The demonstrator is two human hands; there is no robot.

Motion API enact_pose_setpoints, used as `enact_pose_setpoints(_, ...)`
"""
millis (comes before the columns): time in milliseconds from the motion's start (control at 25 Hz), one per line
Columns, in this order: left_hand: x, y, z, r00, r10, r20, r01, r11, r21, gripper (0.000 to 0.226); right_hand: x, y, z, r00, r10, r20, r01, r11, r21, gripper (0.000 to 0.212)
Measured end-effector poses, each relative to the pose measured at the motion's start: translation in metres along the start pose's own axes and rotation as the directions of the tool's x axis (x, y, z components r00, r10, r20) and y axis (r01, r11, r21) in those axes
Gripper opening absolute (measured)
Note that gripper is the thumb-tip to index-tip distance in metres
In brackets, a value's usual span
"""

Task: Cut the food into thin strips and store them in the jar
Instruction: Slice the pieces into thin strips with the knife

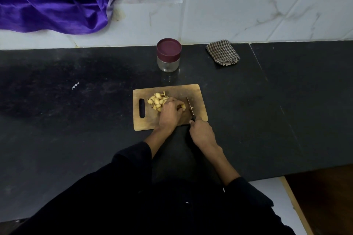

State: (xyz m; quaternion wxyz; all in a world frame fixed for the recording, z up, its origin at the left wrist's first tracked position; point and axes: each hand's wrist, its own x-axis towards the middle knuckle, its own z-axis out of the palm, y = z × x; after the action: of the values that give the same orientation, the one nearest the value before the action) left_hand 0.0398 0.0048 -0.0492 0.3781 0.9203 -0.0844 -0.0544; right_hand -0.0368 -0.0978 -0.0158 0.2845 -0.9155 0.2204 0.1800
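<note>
A wooden cutting board [196, 91] lies on the black counter. A pile of pale yellow cut food pieces [157, 100] sits on its left half. My left hand [171, 111] rests on the board, its fingers curled over a small yellow piece [183, 106] beside the pile. My right hand [201, 129] grips a knife's dark handle at the board's near right corner. The knife blade [190, 106] stands just right of that piece. A glass jar [168, 55] with a maroon lid on it stands behind the board.
A folded checked cloth [222, 52] lies at the back right of the counter. Purple fabric [57, 0] drapes over the white ledge at the back left. The counter's right end drops off beyond a seam [267, 80].
</note>
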Motion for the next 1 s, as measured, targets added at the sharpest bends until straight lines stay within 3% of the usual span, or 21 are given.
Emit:
enact_pose_setpoints(200,-0.0013,0.0007,-0.0007,1.0,0.011,-0.004,-0.011,1.0,0.0,0.023,0.0018,-0.0027,0.0024,0.998,-0.053,0.015,0.053,0.999,0.009,0.028)
enact_pose_setpoints(1000,-0.0015,0.0005,0.0029,0.999,0.001,-0.038,-0.002,0.999,-0.037,0.021,0.0033,-0.0057,0.004,0.999,-0.009,0.051,0.014,0.994,-0.105,0.027)
